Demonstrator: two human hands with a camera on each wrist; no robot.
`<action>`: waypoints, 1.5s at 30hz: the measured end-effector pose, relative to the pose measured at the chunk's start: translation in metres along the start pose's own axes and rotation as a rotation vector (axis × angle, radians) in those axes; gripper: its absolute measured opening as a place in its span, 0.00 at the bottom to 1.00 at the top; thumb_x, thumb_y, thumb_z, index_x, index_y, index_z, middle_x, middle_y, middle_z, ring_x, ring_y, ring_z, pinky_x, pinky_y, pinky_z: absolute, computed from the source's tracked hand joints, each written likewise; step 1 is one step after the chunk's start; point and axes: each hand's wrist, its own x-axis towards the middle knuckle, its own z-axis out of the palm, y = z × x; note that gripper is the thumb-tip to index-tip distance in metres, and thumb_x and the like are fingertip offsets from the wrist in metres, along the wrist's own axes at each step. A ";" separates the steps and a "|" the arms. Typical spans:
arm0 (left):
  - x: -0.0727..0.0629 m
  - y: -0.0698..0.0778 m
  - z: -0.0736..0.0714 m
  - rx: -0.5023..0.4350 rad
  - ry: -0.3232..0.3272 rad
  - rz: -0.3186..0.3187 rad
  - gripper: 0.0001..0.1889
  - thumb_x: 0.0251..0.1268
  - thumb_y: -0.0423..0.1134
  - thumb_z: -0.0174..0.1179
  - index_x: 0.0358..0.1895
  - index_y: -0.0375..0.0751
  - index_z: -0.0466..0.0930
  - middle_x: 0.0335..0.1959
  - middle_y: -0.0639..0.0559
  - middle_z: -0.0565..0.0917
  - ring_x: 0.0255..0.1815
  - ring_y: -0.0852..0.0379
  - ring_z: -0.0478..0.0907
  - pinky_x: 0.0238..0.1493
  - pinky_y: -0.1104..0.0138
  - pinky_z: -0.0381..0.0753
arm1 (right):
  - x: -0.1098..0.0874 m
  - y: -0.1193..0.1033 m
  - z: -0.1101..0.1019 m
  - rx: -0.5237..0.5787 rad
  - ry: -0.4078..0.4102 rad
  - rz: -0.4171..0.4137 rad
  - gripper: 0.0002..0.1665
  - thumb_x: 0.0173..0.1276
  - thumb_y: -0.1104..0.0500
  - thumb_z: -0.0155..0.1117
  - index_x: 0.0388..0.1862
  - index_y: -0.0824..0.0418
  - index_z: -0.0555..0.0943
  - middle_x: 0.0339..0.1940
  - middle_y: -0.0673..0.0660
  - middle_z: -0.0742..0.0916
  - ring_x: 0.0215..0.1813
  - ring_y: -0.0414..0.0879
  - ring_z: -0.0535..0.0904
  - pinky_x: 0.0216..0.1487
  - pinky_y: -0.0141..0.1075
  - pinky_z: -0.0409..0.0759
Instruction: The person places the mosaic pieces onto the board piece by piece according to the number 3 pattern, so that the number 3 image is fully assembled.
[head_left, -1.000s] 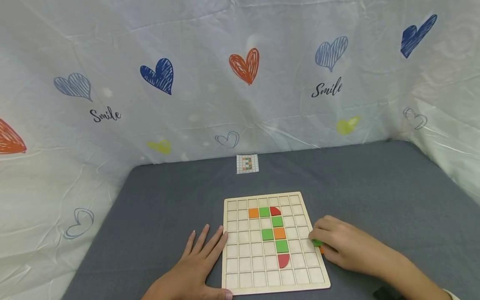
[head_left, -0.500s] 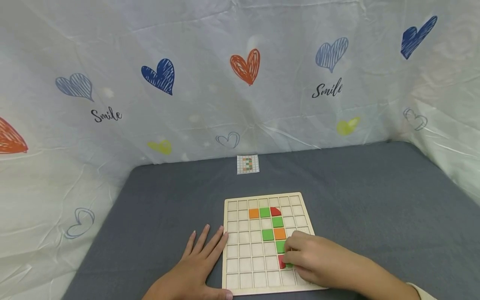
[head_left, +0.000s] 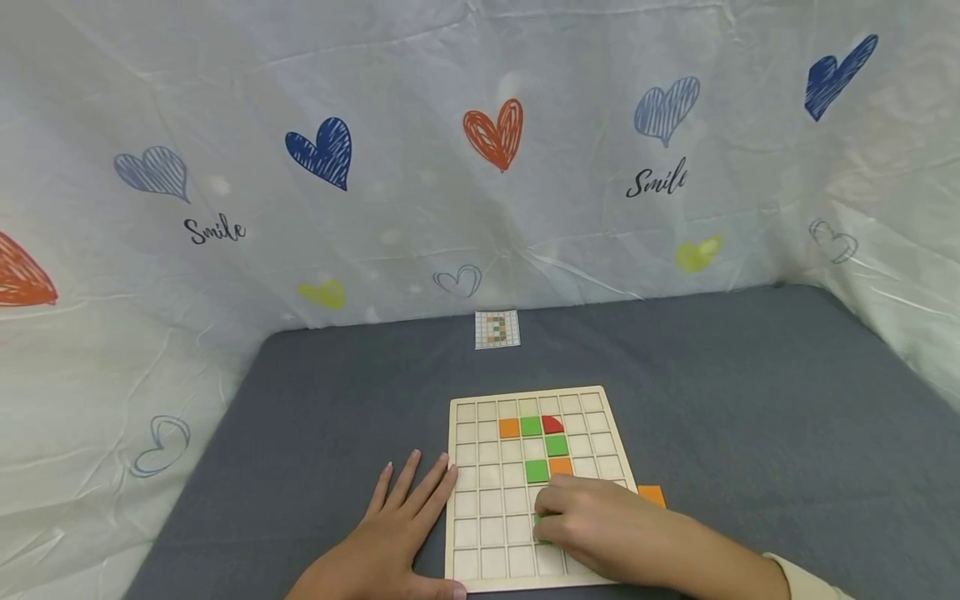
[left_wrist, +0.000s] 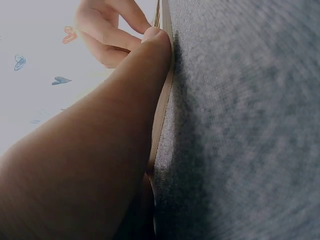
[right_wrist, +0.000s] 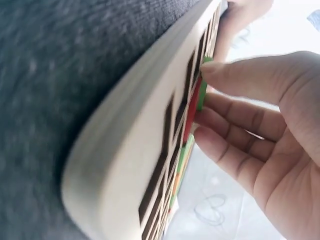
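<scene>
A wooden grid board (head_left: pixel 486 531) lies on the dark cloth, with green, orange and red tiles set in some cells. My left hand (head_left: pixel 397 537) rests with fingers spread along its left edge, thumb at the near corner. Over the lower part of the board, my right hand (head_left: pixel 600 529) pinches a green square tile (right_wrist: pixel 202 95) between thumb and fingers. In the right wrist view that tile stands close over the grid, beside a red rounded tile (right_wrist: pixel 191 112). The right hand hides several lower cells from the head view.
An orange tile (head_left: pixel 651 496) lies on the cloth by the board's right edge. A small printed card (head_left: pixel 497 330) with a coloured grid pattern lies at the back, in front of a white curtain (head_left: pixel 405 217) printed with hearts.
My right hand has moved left from beside the board to over its lower cells, carrying the green tile. The orange tile has come into fuller view. My left hand has stayed put.
</scene>
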 end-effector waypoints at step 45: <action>-0.001 -0.001 -0.001 -0.019 0.000 0.016 0.60 0.55 0.77 0.58 0.83 0.53 0.37 0.83 0.52 0.39 0.80 0.36 0.29 0.69 0.31 0.30 | -0.080 0.023 -0.043 0.069 -0.224 0.494 0.23 0.47 0.65 0.81 0.36 0.45 0.79 0.34 0.36 0.73 0.34 0.34 0.65 0.31 0.33 0.71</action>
